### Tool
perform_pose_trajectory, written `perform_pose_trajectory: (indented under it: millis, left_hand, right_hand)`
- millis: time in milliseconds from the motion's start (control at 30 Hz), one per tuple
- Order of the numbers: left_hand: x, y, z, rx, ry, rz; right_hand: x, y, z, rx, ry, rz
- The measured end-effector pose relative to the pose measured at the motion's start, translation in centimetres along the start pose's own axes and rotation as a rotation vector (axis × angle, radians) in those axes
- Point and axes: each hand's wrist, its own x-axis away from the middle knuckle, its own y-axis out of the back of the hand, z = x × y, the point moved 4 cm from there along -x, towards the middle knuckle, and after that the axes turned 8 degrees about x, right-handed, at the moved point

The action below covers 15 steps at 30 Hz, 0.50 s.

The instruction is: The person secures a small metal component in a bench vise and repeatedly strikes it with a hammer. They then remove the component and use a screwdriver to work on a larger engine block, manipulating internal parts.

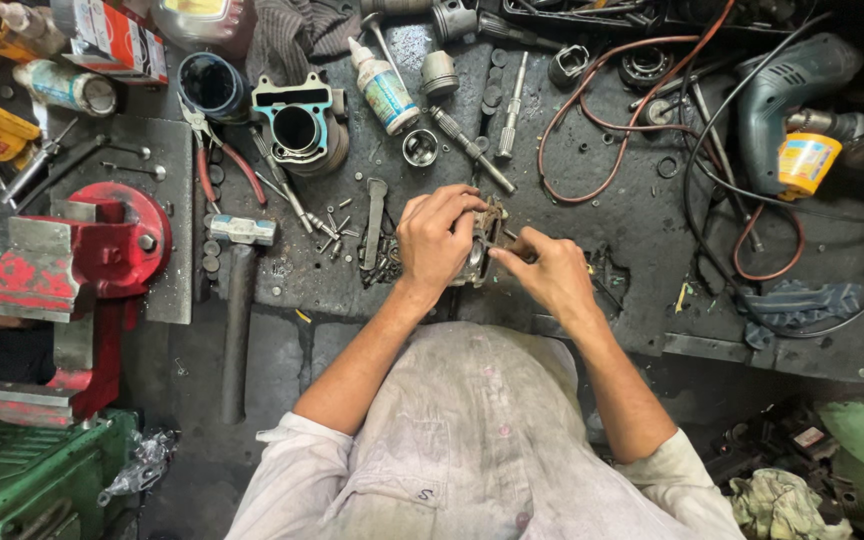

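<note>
Grime covers the dark surface [642, 210], which fills most of the head view and carries the work. At nine o'clock a red bench vise [82, 270] stands clamped to its edge. At two o'clock a blue-grey power drill [792, 90] lies among looping black and red cables [612, 110]. A hammer [237, 300] rests with its head at about ten o'clock from the hands, and an engine cylinder [300, 125] sits at eleven o'clock, with red-handled pliers [222, 160] beside it. A white squeeze bottle [384, 90] lies at twelve o'clock, near a steel shaft [512, 105] and a small piston [439, 72].

At the centre, a small grey metal engine part [484, 240], seemingly a carburettor body, is held just above the surface. The left hand [437, 240] wraps it from the nine o'clock side, its grip closed around the casting. The right hand [552, 270] comes in from four o'clock with its grip pinching something thin against the part; what it pinches is too small to tell.

Judging by loose screws and small fittings [337, 230] scattered at nine o'clock, the part seems partly stripped, with fine work on it under way and much lying unassembled. Nothing blocks the hands, though clutter crowds close on every side.
</note>
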Motion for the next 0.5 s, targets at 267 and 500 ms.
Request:
perform_pose_trajectory:
  millis: [267,500]
  left_hand:
    - [-0.1,-0.1,-0.2,-0.005,0.007,-0.001]
    - [0.0,-0.1,0.0,0.004,0.004,0.003]
  right_hand:
    - [-0.2,0.3,1.0,0.008,-0.026,0.266]
    - [0.4,0.7,1.9,0.080,0.052,0.325]
